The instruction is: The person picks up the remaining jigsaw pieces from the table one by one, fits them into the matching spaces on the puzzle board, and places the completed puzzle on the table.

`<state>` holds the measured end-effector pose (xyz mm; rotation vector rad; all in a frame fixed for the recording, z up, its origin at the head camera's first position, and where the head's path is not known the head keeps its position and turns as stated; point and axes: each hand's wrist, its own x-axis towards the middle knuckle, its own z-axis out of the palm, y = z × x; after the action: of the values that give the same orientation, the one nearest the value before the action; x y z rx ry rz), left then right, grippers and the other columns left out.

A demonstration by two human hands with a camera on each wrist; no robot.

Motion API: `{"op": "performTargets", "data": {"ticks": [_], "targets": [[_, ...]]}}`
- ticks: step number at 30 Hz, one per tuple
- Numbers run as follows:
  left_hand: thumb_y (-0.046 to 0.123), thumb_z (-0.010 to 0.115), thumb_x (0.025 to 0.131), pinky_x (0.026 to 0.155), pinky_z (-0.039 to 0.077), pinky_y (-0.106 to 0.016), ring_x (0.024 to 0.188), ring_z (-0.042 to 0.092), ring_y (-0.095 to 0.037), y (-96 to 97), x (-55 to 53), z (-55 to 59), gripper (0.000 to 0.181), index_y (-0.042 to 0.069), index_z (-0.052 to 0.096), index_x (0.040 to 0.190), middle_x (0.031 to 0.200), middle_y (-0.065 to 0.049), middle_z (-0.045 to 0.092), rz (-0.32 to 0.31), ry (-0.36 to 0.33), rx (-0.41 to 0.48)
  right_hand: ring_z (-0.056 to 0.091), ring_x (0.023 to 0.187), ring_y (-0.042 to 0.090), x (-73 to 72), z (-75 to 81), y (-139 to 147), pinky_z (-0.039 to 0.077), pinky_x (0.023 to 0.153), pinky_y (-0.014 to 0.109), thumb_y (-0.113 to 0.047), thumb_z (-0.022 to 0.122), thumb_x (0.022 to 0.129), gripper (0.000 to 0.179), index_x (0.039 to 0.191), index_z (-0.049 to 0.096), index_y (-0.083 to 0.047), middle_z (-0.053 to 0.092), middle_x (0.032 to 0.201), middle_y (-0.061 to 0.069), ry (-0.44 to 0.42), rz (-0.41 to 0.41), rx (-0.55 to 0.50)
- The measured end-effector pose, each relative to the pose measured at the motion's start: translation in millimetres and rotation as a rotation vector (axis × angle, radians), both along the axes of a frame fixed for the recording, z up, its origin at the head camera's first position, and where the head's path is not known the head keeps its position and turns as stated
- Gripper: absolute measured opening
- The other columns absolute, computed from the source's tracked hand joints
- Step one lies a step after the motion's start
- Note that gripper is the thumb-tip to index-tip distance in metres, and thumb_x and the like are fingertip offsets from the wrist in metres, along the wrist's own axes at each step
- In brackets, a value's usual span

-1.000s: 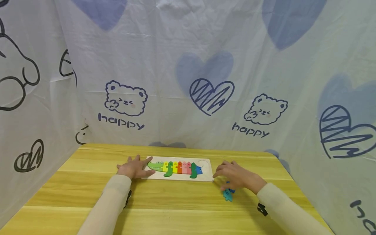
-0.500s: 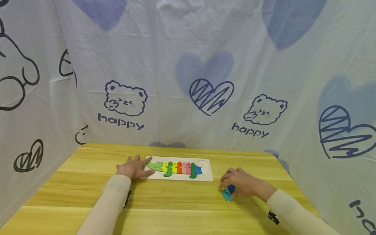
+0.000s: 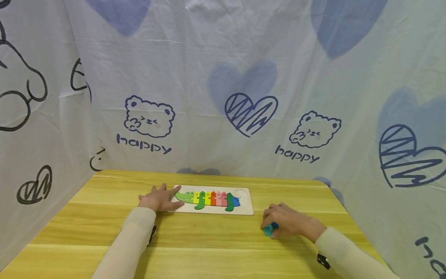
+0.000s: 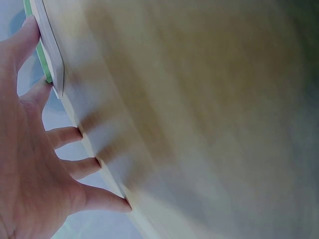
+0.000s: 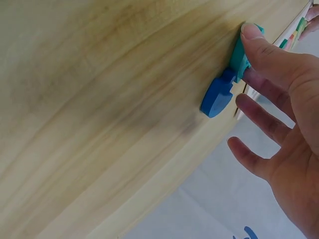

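Note:
A crocodile puzzle board (image 3: 212,210) lies flat at the back of the table, with coloured pieces from green head to blue near the right end. A rounded recess shows at its top right. My left hand (image 3: 158,199) has its fingers spread, thumb and index finger on the board's left end, the others on the wood. Right of the board, my right hand (image 3: 285,220) pinches a teal puzzle piece (image 5: 239,59) between thumb and index finger. Next to it lies a dark blue puzzle piece (image 5: 217,98), mostly hidden by the hand in the head view.
The wooden table (image 3: 195,252) reaches back to a white curtain (image 3: 195,116) printed with hearts and bears. More of the curtain hangs along the left and right sides.
My right hand first drew back rightward from the board's right end, and its thumb and index finger have now closed on the teal piece. The left hand and the board stay put.

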<state>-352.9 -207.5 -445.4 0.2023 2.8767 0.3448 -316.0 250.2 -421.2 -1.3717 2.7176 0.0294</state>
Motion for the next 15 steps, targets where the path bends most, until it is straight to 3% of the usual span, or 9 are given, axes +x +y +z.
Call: {"op": "performTargets", "data": {"ticks": [15], "targets": [[0.070,0.052,0.096,0.095,0.015,-0.098,0.148,0.011,-0.070,0.6,0.9,1.6,0.082,0.029,0.031,0.163,0.167,-0.033,0.020,0.002,-0.003,-0.001,0.048,0.092,0.003,-2.6,-3.1,-3.9,0.040,0.080,0.029,-0.030,0.085,0.084,0.030,0.113,0.077,-0.032,0.069,0.107,-0.017,-0.006,-0.014,-0.008]]}}
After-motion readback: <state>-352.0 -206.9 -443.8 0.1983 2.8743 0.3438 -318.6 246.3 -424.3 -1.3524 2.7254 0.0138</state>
